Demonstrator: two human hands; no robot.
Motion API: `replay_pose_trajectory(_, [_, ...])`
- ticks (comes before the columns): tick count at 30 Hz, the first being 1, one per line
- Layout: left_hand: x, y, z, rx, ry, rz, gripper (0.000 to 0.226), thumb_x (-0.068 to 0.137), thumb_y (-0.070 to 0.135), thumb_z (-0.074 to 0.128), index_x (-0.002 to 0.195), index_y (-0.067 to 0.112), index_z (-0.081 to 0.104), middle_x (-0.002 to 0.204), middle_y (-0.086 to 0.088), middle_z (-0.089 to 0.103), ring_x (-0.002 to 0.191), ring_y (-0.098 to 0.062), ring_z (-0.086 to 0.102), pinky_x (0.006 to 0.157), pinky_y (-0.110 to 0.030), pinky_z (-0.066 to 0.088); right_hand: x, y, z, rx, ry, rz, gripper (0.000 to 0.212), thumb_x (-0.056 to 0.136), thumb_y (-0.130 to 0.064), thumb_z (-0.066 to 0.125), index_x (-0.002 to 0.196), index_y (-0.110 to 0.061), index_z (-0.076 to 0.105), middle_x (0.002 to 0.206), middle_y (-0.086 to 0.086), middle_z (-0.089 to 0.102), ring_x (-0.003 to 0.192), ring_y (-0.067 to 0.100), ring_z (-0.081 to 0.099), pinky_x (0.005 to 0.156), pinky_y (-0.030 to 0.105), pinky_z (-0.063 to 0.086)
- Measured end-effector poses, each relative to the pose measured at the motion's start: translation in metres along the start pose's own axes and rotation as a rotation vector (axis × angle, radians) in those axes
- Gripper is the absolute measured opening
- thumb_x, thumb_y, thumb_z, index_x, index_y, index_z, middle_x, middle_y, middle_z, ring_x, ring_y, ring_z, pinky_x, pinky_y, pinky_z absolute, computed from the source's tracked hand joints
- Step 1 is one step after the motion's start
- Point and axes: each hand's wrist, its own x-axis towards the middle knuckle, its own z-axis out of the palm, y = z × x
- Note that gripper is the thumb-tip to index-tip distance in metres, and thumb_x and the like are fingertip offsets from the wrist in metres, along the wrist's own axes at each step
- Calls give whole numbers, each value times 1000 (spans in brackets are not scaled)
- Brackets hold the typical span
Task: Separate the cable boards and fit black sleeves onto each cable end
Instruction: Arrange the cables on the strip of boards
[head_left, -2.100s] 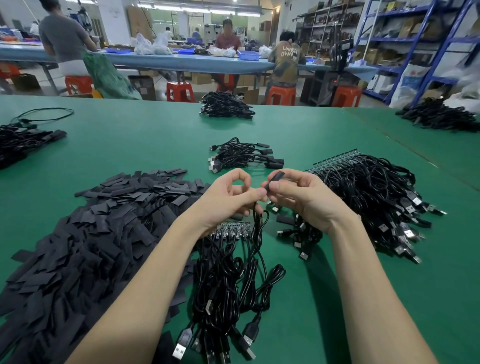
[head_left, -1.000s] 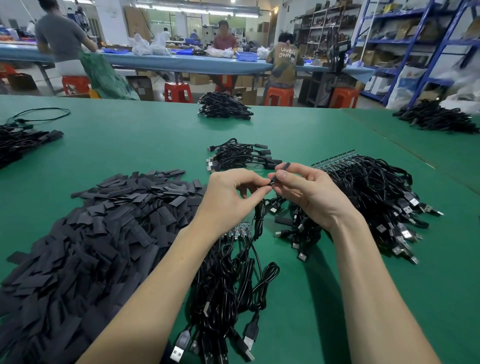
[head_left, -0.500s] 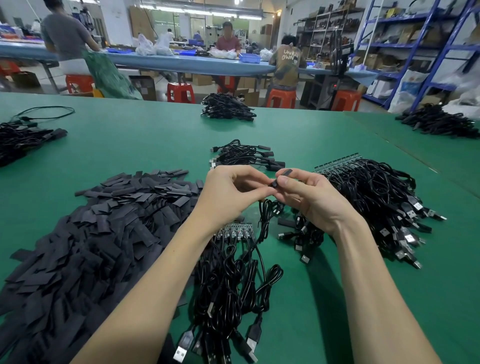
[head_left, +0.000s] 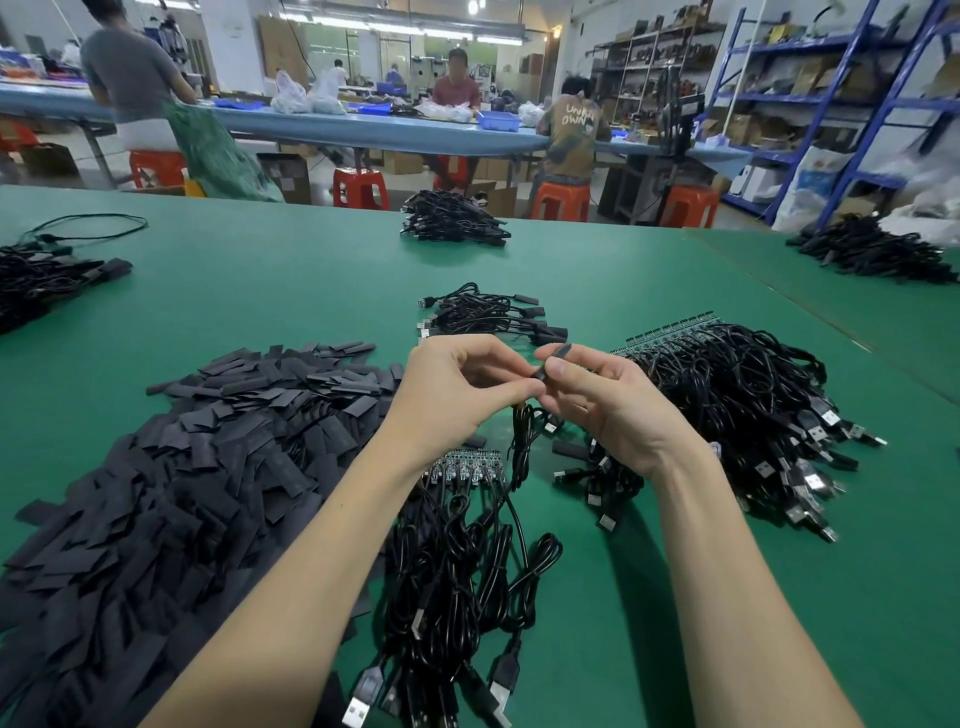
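While raised above the green table (head_left: 260, 291), left hand (head_left: 447, 387) and right hand (head_left: 608, 405) meeting fingertip to fingertip over the board strip (head_left: 467, 462). Left hand: fingers curled, thumb and forefinger pinching the cable end at the sleeve's lower mouth. Right hand: thumb and forefinger pinching the black sleeve (head_left: 553, 359), held tilted, upper tip poking past the fingers. Held cable (head_left: 522, 441) hanging down from the pinch, just right of the board strip.

Below the board strip, toward the viewer: attached cables (head_left: 447, 582) in a tangled bundle, USB plugs at the near end. Left of the board strip: big heap of loose black sleeves (head_left: 171, 483), flat strips piled thick. Right of the board strip: large cable pile (head_left: 743, 415), another row of boards along its far edge, USB plugs fanned out on the right. Beyond the board strip, past the hands: small bundle of sleeved cables (head_left: 483, 314). Farther still: more cable heaps (head_left: 452, 218), then a blue workbench (head_left: 363, 127) with seated people and orange stools.
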Motion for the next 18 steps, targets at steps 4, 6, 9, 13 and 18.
replay_pose_trajectory(4, [0,-2,0,-46,72,-6,15,74,18,88,84,21,77,79,-3,78,78,-19,77,76,-27,59,4,2,9,9,33,-114,43,81,-16,75,123,-15,66,105,15,76,87,20,73,79,27,59])
replay_pose_trajectory(6, [1,-3,1,-55,85,-6,16,73,23,88,84,23,77,78,-3,78,76,-19,76,77,-28,59,5,3,13,29,56,-181,42,79,-16,79,120,-16,68,107,17,75,92,23,73,81,29,59])
replay_pose_trajectory(9, [1,-4,2,-44,84,-8,17,73,24,88,86,24,77,78,-1,78,77,-18,76,77,-26,58,4,3,15,58,87,-220,38,76,-16,81,113,-14,72,108,16,76,93,23,74,80,27,59])
replay_pose_trajectory(13, [0,-3,3,-47,84,-18,16,73,24,88,85,24,77,77,-1,78,76,-18,76,77,-26,58,4,2,15,81,114,-220,32,78,-12,76,109,-12,74,104,12,77,86,20,74,77,25,59])
replay_pose_trajectory(18, [-1,3,3,-48,74,-39,14,76,19,88,84,24,77,78,-2,78,78,-17,76,68,-23,59,4,1,15,74,129,-223,28,76,-12,79,103,-17,78,100,11,77,82,19,74,76,25,59])
